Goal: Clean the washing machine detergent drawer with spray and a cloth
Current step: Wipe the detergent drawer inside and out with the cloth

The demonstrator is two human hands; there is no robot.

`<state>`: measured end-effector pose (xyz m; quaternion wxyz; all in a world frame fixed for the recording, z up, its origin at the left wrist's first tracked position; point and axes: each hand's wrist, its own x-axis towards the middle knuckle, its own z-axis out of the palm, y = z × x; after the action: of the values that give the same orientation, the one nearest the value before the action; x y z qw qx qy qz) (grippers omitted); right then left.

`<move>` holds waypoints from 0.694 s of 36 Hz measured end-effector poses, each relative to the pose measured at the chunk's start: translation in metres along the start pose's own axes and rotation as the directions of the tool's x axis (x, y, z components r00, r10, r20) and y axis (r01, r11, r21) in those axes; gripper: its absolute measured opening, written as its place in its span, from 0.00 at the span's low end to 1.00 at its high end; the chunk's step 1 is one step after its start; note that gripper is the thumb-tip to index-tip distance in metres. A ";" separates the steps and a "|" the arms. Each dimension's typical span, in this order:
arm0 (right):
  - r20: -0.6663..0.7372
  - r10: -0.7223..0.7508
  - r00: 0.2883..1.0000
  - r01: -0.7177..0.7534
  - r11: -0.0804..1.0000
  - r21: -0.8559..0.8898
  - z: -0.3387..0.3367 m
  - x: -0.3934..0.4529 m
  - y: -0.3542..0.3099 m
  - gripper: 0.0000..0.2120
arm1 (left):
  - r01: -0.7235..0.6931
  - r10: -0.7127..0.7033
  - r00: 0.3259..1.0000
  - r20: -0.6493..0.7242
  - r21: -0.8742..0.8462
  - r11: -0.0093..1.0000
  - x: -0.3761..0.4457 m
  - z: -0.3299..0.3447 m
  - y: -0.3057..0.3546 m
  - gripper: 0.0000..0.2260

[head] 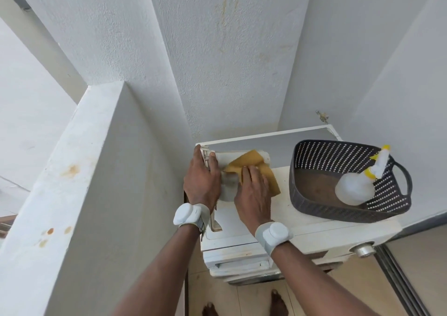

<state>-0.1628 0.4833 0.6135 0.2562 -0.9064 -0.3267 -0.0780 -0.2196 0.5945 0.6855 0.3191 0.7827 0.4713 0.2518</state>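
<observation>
Fingers of left hand (pixel 202 182) grip drawer (pixel 227 187); right hand (pixel 254 192) presses cloth (pixel 251 165) flat.

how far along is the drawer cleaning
Done: the drawer is out of the washing machine and lies on its top; the spray bottle lies in the basket. In hand: the left hand holds the drawer while the right hand presses the yellow cloth on it. Left: finish wiping, refit the drawer.

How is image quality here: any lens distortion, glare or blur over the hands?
Head view: wide-angle bending of the walls; soft, even daylight, no glare; left hand, right hand and mustard-yellow cloth reasonably sharp; the translucent white spray bottle looks slightly washed out.
</observation>
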 end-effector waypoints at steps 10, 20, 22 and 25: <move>0.090 0.237 0.967 -0.234 0.971 -0.037 0.005 0.015 0.028 0.32 | -0.011 0.011 1.000 0.006 0.006 1.000 0.003 0.003 -0.003 0.24; 0.244 -0.262 0.934 0.226 0.960 0.166 0.006 0.024 -0.018 0.31 | -0.007 0.007 1.000 0.025 0.002 1.000 0.010 0.004 -0.004 0.26; 0.220 -0.336 0.916 0.315 0.941 0.126 0.005 0.025 -0.007 0.29 | -0.014 0.014 0.999 0.029 0.005 1.000 0.010 0.004 -0.006 0.26; 0.215 -0.265 0.940 0.275 0.961 -0.016 0.001 0.030 0.023 0.29 | -0.029 0.029 0.999 0.034 -0.002 1.000 0.014 0.005 -0.007 0.26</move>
<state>-0.1252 0.4852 0.6123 0.1863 -0.8617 -0.4714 -0.0233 -0.2141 0.6084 0.6784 0.3238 0.7933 0.4545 0.2434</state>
